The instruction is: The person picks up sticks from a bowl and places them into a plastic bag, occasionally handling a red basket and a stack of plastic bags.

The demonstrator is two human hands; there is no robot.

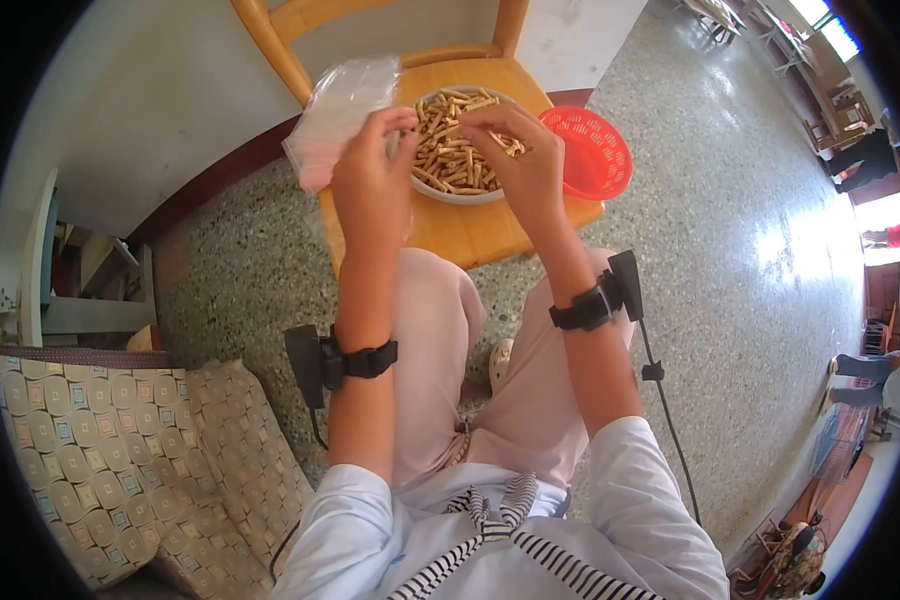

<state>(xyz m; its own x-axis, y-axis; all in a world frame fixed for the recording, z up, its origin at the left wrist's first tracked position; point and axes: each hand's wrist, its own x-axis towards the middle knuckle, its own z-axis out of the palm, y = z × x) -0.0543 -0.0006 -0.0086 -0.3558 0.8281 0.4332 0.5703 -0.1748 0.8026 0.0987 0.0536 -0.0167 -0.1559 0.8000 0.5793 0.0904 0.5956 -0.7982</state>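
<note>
While the left hand (370, 180) holds its fingers parted, I cannot tell whether the right hand (532, 160) grips anything; brown sticks (455, 155) fill the bowl (460, 198) near them on the wooden chair (505, 240).

This looks like a home or a shared living room, though which is hard to tell. A wooden chair (490, 230), a seat-like piece in patterned fabric (90, 450) and a pale wall (160, 90) with a dark red skirting band (220, 172) suggest domestic use. The speckled stone-like floor (710, 220) runs toward bright windows (840, 40), with other people (860, 158) at the far side.
</note>
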